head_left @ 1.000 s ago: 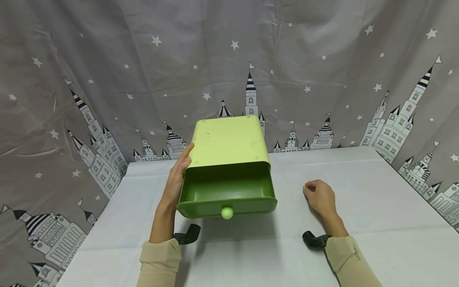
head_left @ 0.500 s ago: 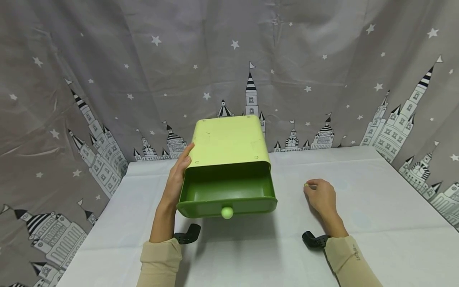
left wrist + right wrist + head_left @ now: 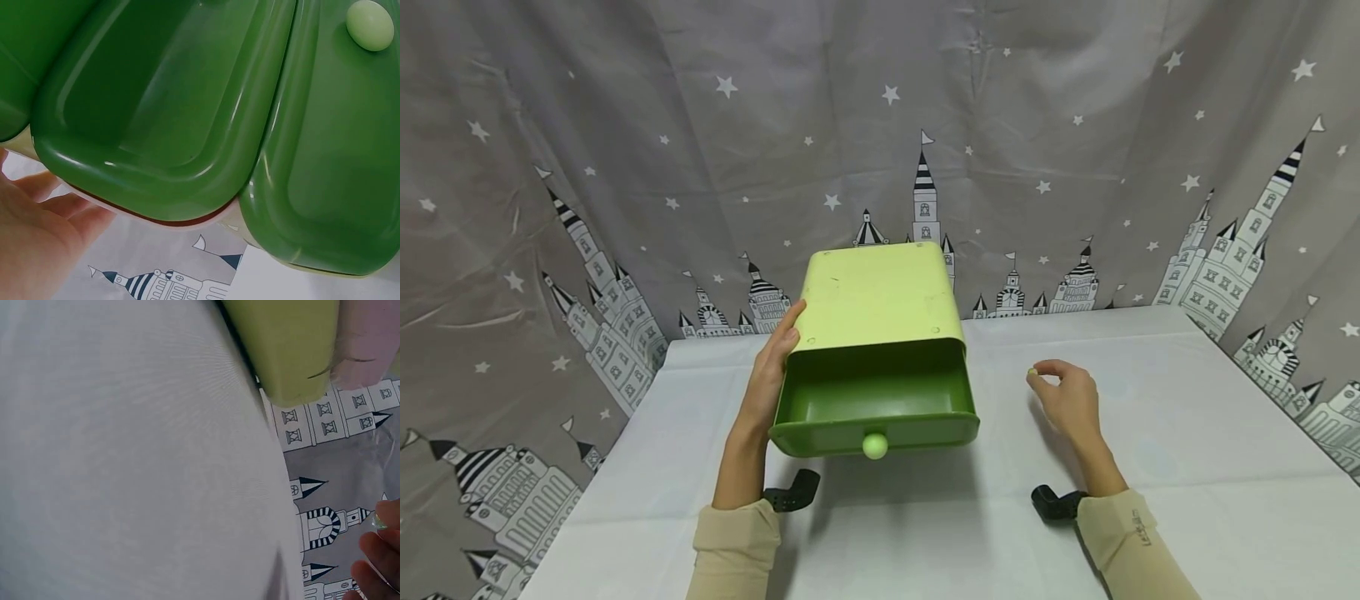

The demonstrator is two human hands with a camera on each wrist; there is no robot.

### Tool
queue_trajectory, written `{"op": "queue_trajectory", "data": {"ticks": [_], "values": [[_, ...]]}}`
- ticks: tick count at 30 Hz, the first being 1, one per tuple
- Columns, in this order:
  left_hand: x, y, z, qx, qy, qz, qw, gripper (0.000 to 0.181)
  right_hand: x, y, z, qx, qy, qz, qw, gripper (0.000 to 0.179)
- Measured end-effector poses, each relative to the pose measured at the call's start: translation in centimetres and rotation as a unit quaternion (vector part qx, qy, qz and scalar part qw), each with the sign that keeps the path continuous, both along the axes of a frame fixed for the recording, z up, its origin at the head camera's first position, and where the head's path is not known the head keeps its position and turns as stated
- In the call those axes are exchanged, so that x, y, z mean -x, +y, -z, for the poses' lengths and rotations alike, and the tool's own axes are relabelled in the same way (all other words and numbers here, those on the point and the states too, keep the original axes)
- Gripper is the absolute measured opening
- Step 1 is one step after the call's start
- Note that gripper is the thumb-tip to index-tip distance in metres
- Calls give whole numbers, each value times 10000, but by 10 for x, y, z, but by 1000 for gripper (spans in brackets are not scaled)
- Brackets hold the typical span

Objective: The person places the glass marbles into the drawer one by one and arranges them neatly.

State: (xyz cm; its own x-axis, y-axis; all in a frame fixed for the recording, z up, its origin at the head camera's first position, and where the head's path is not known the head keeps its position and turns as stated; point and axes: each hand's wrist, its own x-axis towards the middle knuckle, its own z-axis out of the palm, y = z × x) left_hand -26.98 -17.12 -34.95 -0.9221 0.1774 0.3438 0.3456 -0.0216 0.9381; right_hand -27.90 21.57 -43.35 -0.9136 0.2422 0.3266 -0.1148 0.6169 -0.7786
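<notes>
A pale yellow-green drawer box (image 3: 883, 296) stands in the middle of the table, its dark green drawer (image 3: 827, 433) pulled out and bare inside. A round light-green knob (image 3: 875, 446) sits on the drawer's front. My left hand (image 3: 767, 375) rests along the box's left side, fingers extended against it. In the left wrist view that hand's fingers (image 3: 81, 212) lie beside the casings of stacked green drawers (image 3: 156, 181). To the right of the box, my right hand (image 3: 1067, 400) pinches a tiny shiny pale-green piece (image 3: 379, 520) between thumb and fingertip; its kind is too small to make out.
In the right wrist view a pink casing (image 3: 369, 344) adjoins the yellow-green one. A white cloth (image 3: 1187, 417) covers the table. Behind it hangs a grey curtain (image 3: 1000, 167) printed with castles and stars. Black cameras (image 3: 793, 490) are worn on both wrists.
My right hand has risen a little and shifted slightly left, with the tiny piece now showing at its fingertips. The left hand, box and drawer stay where they were.
</notes>
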Motion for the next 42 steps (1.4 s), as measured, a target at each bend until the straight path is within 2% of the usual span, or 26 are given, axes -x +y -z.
{"op": "queue_trajectory", "data": {"ticks": [5,12,20,29,37,42], "values": [[0,0,-1,29,42,7,10000,55,0,-2,-7,320,180,-136,9992,20],[1,1,0,48,125,47,9999,56,-5,-8,-24,491,350,-309,9977,19],[-1,-1,1,75,51,-44,9999,55,-19,-18,-50,749,807,-710,9914,18],[-1,-1,0,72,63,-67,9999,55,-38,-32,-79,673,1204,-1091,9844,18],[0,0,0,116,127,-59,9998,55,-59,-52,-98,748,1698,-1543,9704,12],[0,0,0,120,105,-77,9998,55,-69,-65,-104,747,2034,-1783,9598,11]]}}
